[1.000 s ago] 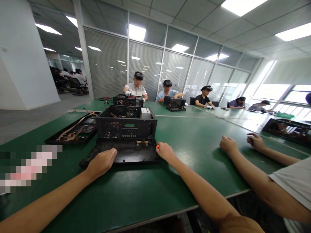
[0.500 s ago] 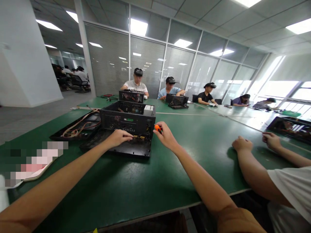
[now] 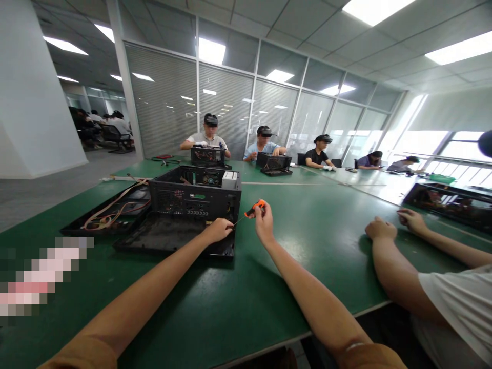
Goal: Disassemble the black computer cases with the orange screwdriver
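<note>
Now | bench (image 3: 307,246): open case (image 3: 196,197) stands on it, flat panel (image 3: 165,236) in front | left hand (image 3: 218,229): fingers curled at the case's near right corner, grasp unclear | right hand (image 3: 264,223) pinches screwdriver (image 3: 254,207), tip toward that corner | likely screw work; needs tip seated squarely | screw itself hidden by left hand

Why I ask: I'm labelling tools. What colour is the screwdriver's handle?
The handle is orange, gripped in the right hand; the head view shows it best.
</note>
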A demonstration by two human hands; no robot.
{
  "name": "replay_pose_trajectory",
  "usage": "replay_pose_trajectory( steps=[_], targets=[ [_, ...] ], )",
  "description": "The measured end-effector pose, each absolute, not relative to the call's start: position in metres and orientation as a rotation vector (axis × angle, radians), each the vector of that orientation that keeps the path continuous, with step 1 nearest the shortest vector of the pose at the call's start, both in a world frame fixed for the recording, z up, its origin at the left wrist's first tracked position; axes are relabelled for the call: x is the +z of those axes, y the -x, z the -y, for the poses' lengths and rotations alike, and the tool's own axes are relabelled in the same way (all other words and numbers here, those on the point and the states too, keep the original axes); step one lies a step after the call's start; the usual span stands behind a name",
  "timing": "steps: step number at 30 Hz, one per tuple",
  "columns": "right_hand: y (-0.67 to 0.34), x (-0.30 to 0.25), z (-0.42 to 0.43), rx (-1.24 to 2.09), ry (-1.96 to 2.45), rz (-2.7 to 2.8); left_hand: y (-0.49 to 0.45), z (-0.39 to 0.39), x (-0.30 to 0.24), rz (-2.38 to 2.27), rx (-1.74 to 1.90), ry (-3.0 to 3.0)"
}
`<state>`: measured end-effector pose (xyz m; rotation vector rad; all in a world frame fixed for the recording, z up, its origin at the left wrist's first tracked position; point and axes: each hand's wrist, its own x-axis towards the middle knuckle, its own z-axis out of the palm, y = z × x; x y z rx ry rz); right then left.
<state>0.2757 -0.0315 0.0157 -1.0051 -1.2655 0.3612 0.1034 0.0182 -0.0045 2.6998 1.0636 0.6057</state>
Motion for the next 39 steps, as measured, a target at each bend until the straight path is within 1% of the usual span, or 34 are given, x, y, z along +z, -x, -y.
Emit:
replay_pose_trajectory(
  steps=[6, 15, 27, 33, 39],
  targets=[
    [-0.27, 0.013, 0.032, 0.269, 1.061, 1.365, -0.111, -0.022, -0.01, -1.115, 0.629, -2.864],
    [-0.279, 0.009, 0.03, 0.205, 1.1, 1.409, -0.113, -0.028, -0.002, -1.179, 0.405, -2.865],
    [-0.277, 0.008, 0.03, 0.283, 1.036, 1.437, -0.114, -0.027, -0.012, -1.219, 0.581, -2.76],
    [-0.279, 0.01, 0.031, 0.3, 0.99, 1.404, -0.107, -0.028, -0.005, -1.158, 0.653, -2.716],
    [-0.282, 0.011, 0.03, 0.306, 1.018, 1.367, -0.089, -0.021, -0.003, -1.008, 0.633, -2.64]
  ],
)
